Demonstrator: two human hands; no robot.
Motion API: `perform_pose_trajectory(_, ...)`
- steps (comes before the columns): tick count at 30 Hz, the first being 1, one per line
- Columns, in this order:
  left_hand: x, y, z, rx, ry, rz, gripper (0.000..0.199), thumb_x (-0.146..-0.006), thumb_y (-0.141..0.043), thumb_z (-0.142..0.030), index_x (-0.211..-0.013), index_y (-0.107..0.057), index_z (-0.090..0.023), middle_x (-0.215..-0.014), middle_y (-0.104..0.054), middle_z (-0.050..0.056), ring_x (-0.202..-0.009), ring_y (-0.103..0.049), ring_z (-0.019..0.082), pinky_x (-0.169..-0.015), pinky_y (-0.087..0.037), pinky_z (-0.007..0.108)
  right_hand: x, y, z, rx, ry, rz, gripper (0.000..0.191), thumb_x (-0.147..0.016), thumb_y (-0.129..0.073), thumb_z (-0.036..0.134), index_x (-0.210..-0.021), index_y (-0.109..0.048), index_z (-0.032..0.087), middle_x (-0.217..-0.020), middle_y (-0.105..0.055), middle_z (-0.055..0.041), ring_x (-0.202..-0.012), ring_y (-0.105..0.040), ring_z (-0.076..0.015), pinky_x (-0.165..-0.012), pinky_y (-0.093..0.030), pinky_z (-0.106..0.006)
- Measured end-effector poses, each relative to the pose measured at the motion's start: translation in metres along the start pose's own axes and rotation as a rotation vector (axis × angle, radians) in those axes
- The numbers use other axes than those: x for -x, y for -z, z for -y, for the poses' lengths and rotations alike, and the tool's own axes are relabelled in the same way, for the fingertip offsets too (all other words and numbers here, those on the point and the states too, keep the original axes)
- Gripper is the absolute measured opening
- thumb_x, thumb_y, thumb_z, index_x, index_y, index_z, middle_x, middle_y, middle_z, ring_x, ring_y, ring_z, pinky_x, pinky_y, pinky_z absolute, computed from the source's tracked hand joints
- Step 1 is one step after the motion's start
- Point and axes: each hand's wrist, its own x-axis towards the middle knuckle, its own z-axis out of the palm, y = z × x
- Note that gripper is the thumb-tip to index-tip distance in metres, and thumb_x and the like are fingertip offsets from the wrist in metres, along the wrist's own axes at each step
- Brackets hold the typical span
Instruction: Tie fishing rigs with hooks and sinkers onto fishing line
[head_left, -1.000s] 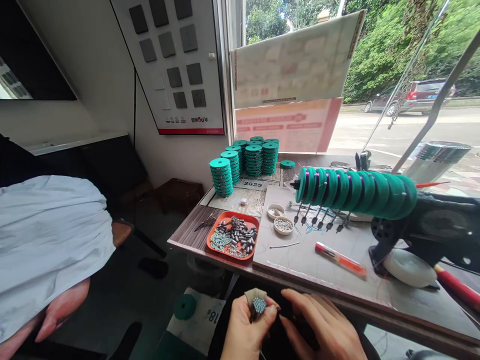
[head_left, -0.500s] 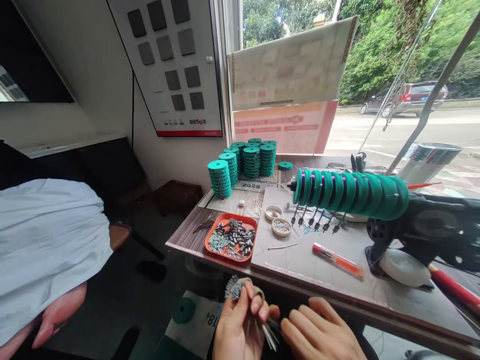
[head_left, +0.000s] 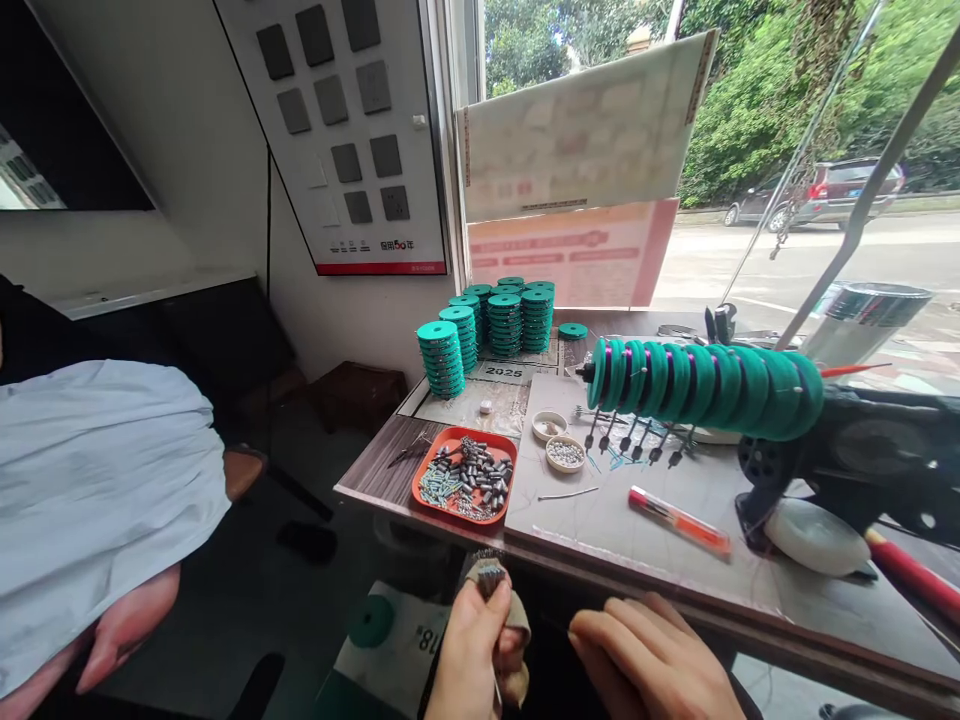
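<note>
My left hand (head_left: 474, 640) is closed around a bundle of thin metal pieces (head_left: 490, 571) wrapped in a beige cloth (head_left: 518, 614), below the table's front edge. The bundle's bristly ends point up. To its right is my right hand (head_left: 649, 655), its fingers bent and side by side; whatever lies under them is hidden. A red tray (head_left: 418, 495) with dark metal cylinders and small greenish parts sits at the table's front left. Beside it are two small round dishes, one (head_left: 565, 454) with small silvery beads, the other (head_left: 549, 426) with little in it.
Stacks of green spools (head_left: 441, 360) stand at the back left. A row of green spools (head_left: 697, 388) on a black holder spans the right. An orange-red knife (head_left: 679, 521) lies in front. At far left sits a person in white clothing (head_left: 105, 510).
My left hand has turned the bundle more upright, and its long thin ends no longer show at the right. My right hand has moved slightly right, away from it.
</note>
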Motion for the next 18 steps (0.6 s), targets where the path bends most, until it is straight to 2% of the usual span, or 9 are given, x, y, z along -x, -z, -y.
perform_pose_trajectory(4,-0.002,0.001,0.005,-0.034,0.011,0.03,0.049,-0.052,-0.076,-0.051,-0.073,-0.044,-0.02,-0.039,-0.034,-0.013,-0.034,-0.019,0.0,-0.036,-0.005,0.015,-0.001,-0.005,0.0,-0.038,-0.008,0.036,0.024,-0.093,-0.039,0.015,-0.074,-0.053,0.02,-0.06,-0.056,0.0014,-0.055,-0.052,-0.012,-0.056,-0.04,-0.023)
perform_pose_trajectory(12,-0.005,0.005,0.012,-0.145,0.001,0.076,0.042,-0.06,-0.069,-0.052,-0.071,-0.045,-0.02,-0.039,-0.04,-0.012,-0.027,-0.016,-0.001,-0.031,-0.006,0.017,0.001,-0.01,0.0,-0.069,-0.005,0.143,0.027,-0.096,-0.037,0.022,-0.072,-0.049,0.022,-0.064,-0.056,0.002,-0.062,-0.051,-0.0135,-0.061,-0.04,-0.023)
perform_pose_trajectory(18,-0.007,0.009,0.018,-0.102,-0.033,0.073,0.04,-0.059,-0.073,-0.049,-0.072,-0.049,-0.019,-0.039,-0.039,-0.012,-0.03,-0.019,0.0,-0.033,-0.007,0.017,0.005,-0.011,-0.001,-0.074,-0.015,0.194,0.027,-0.096,-0.036,0.024,-0.072,-0.048,0.022,-0.065,-0.056,0.002,-0.064,-0.05,-0.0143,-0.063,-0.04,-0.024)
